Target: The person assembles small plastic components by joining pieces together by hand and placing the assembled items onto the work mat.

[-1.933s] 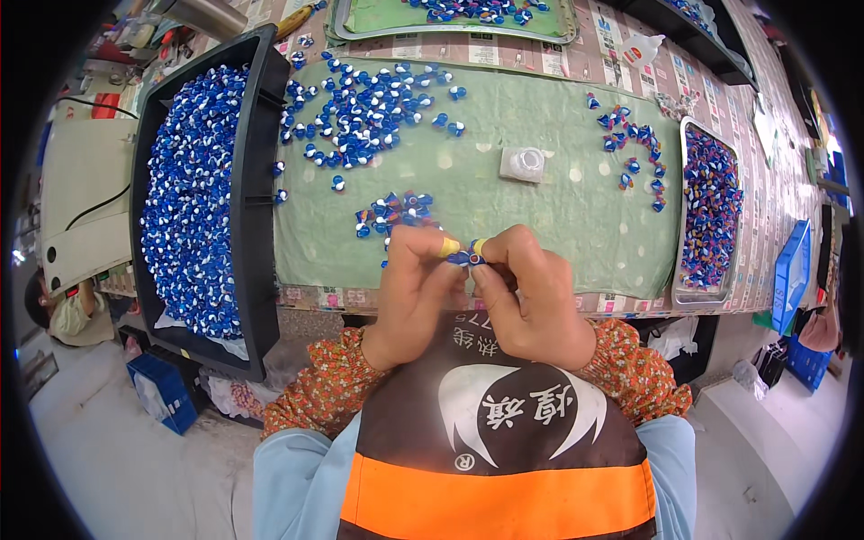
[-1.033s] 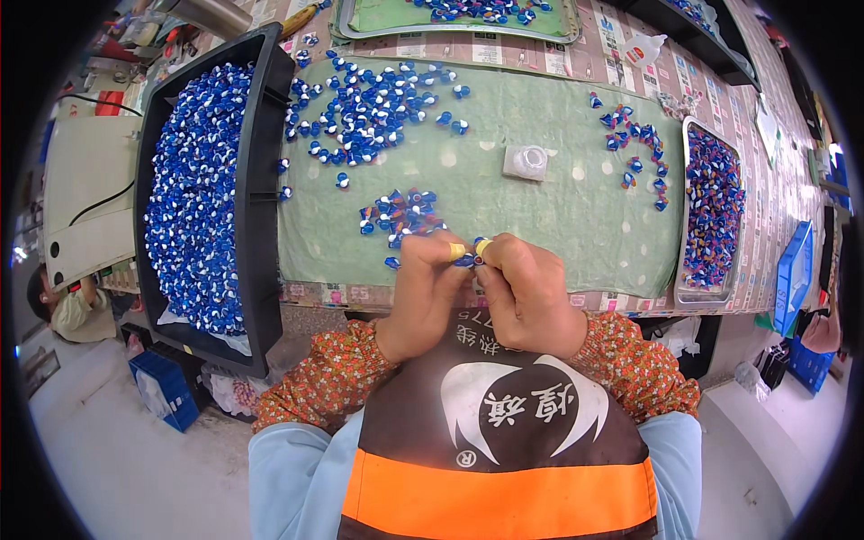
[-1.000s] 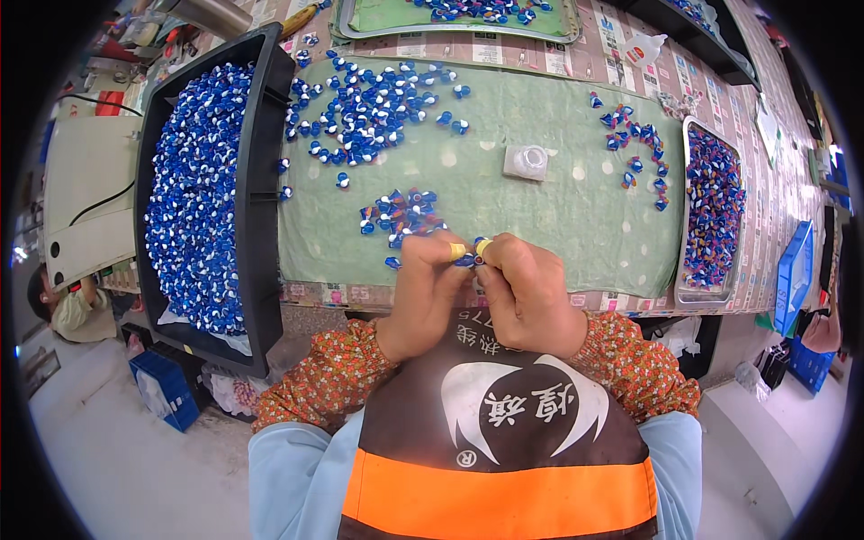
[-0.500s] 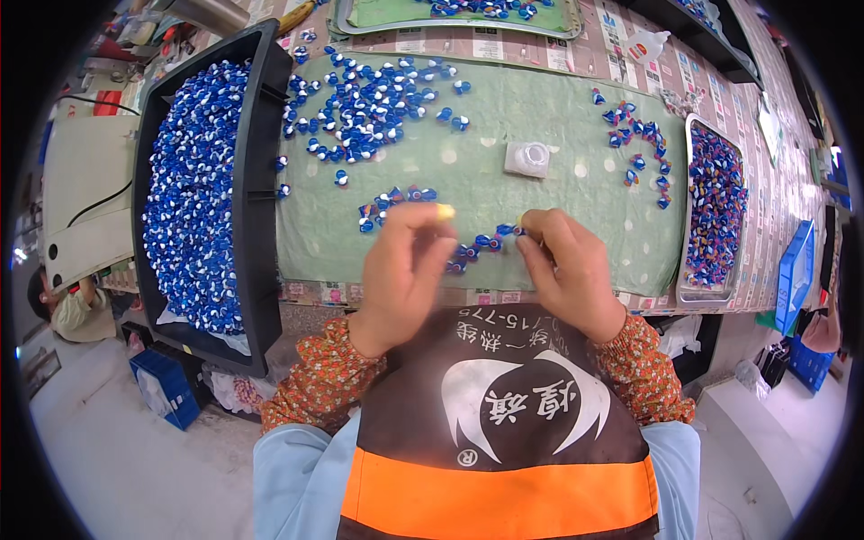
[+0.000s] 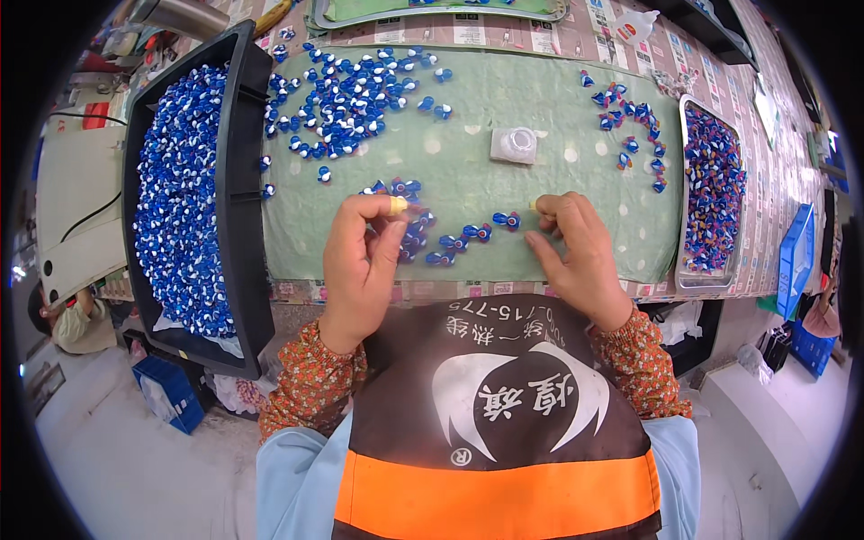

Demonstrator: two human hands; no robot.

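My left hand [image 5: 360, 261] is over the near part of the green cloth, with a yellow cover on the index fingertip. Thumb and index are slightly apart beside a cluster of small blue pieces [image 5: 416, 236] with reddish marks. Some of these are blurred, and whether the fingertips touch one I cannot tell. Between my hands lies a slanting row of similar blue pieces with eye-like spots [image 5: 478, 233]. Just right of the row's last piece [image 5: 507, 220], my right hand [image 5: 580, 256] has thumb and index spread with nothing between them. Its index tip also wears a yellow cover.
On the left, a black bin [image 5: 241, 198] holds many blue-and-white pieces, with loose ones [image 5: 346, 103] scattered beside it. A small whitish container [image 5: 514, 146] stands mid-cloth [image 5: 468, 99]. More coloured pieces [image 5: 632, 145] lie right, by a filled metal tray [image 5: 681, 234]. Another tray [image 5: 432, 13] is at the back.
My right hand has let go of the piece at the row's right end and opened. My left hand has moved left to the blue cluster. The whole view has shifted slightly.
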